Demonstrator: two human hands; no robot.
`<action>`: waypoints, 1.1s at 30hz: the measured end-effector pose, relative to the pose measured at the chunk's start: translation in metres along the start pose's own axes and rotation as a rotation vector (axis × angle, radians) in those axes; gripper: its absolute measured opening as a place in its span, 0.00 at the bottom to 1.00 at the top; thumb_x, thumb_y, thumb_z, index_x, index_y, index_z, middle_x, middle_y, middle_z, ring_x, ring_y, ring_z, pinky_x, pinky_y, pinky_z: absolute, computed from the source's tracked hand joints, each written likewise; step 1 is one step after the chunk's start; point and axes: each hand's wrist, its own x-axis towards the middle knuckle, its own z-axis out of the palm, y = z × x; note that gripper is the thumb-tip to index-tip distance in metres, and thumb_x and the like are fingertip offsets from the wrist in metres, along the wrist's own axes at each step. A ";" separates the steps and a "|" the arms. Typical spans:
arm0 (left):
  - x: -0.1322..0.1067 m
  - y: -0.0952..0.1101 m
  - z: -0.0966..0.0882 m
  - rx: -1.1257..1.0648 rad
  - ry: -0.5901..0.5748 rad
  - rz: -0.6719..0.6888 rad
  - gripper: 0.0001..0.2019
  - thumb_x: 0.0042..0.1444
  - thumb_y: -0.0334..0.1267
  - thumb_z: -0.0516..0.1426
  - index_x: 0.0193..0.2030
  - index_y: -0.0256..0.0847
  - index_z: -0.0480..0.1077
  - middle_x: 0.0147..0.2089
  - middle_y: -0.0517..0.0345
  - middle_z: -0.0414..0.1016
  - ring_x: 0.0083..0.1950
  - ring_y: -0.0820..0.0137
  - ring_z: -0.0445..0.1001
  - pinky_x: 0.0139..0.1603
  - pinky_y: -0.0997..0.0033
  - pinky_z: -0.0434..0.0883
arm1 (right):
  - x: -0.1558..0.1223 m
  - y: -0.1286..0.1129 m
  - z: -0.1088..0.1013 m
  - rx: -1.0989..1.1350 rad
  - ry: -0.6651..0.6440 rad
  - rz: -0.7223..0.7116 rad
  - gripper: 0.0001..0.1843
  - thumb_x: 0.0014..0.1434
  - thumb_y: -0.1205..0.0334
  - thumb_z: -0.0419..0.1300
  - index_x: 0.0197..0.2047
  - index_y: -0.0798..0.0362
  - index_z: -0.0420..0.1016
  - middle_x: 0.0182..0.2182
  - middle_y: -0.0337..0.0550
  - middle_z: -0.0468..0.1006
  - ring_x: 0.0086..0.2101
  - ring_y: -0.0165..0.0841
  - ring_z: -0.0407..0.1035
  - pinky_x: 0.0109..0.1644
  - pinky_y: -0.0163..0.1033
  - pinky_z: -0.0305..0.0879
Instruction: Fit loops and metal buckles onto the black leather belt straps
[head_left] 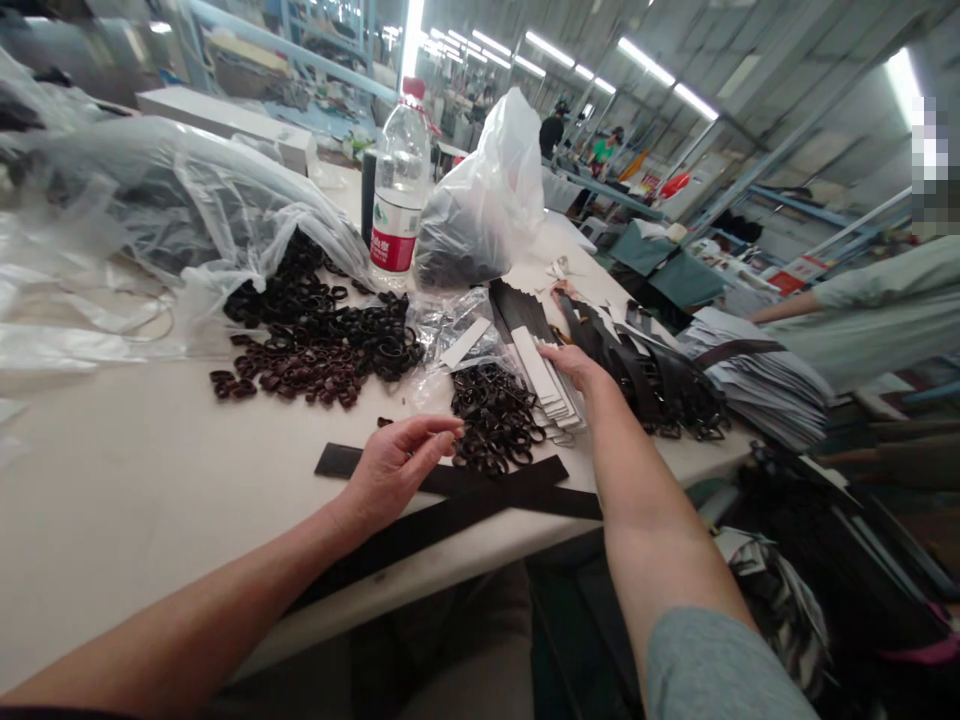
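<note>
My left hand is over the front edge of the table, thumb and fingertips pinched together; whatever they hold, if anything, is too small to make out. Beneath it two dark straps lie crossed. Just beyond its fingertips is a heap of black belt loops. My right hand reaches farther out, its fingers closed at the side of a stack of white strips. Its fingertips are partly hidden. Dark belts with buckles lie in a row to the right of this hand.
Brown loops and more black loops are piled at the left, by a large clear plastic bag. A water bottle and a filled white bag stand behind. On the right, a person's sleeve is near a paper stack.
</note>
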 end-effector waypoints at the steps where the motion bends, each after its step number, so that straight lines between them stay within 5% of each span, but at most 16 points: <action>1: 0.000 0.000 0.000 -0.002 0.001 -0.009 0.12 0.58 0.43 0.59 0.43 0.39 0.78 0.39 0.52 0.83 0.35 0.69 0.80 0.39 0.70 0.77 | -0.001 -0.001 -0.001 -0.009 -0.010 0.006 0.13 0.66 0.55 0.62 0.44 0.59 0.76 0.37 0.43 0.80 0.34 0.31 0.76 0.39 0.40 0.75; 11: 0.001 -0.005 0.002 0.070 -0.094 -0.054 0.16 0.59 0.46 0.57 0.46 0.38 0.77 0.36 0.53 0.82 0.34 0.68 0.79 0.38 0.69 0.76 | -0.010 -0.010 -0.012 -0.130 -0.027 -0.030 0.14 0.65 0.55 0.62 0.48 0.58 0.75 0.46 0.46 0.79 0.43 0.36 0.75 0.49 0.47 0.73; 18: -0.001 -0.008 0.006 0.171 -0.177 -0.004 0.14 0.60 0.45 0.57 0.44 0.40 0.79 0.32 0.57 0.81 0.31 0.70 0.78 0.32 0.74 0.74 | -0.008 -0.003 0.007 -0.291 0.036 -0.113 0.29 0.43 0.55 0.75 0.48 0.57 0.79 0.45 0.49 0.83 0.51 0.44 0.73 0.57 0.42 0.66; 21: -0.002 -0.008 0.006 0.183 -0.173 0.017 0.13 0.60 0.44 0.57 0.44 0.40 0.79 0.31 0.57 0.81 0.30 0.70 0.77 0.32 0.74 0.73 | -0.010 -0.003 0.016 -0.379 0.074 -0.142 0.30 0.43 0.58 0.74 0.51 0.56 0.78 0.46 0.49 0.82 0.50 0.41 0.74 0.57 0.43 0.66; 27: 0.008 -0.005 -0.004 -0.011 -0.053 -0.043 0.16 0.58 0.48 0.59 0.44 0.39 0.78 0.36 0.53 0.83 0.34 0.67 0.80 0.38 0.68 0.76 | -0.027 -0.020 0.001 -0.544 0.175 -0.195 0.27 0.48 0.57 0.71 0.50 0.60 0.76 0.46 0.55 0.81 0.47 0.43 0.76 0.53 0.44 0.68; 33: 0.028 0.001 -0.021 -0.106 0.169 -0.010 0.19 0.54 0.51 0.62 0.44 0.37 0.77 0.39 0.50 0.83 0.35 0.68 0.81 0.34 0.71 0.75 | -0.077 -0.068 -0.029 -0.671 0.286 -0.309 0.33 0.50 0.52 0.70 0.56 0.59 0.72 0.50 0.59 0.78 0.51 0.49 0.72 0.56 0.47 0.64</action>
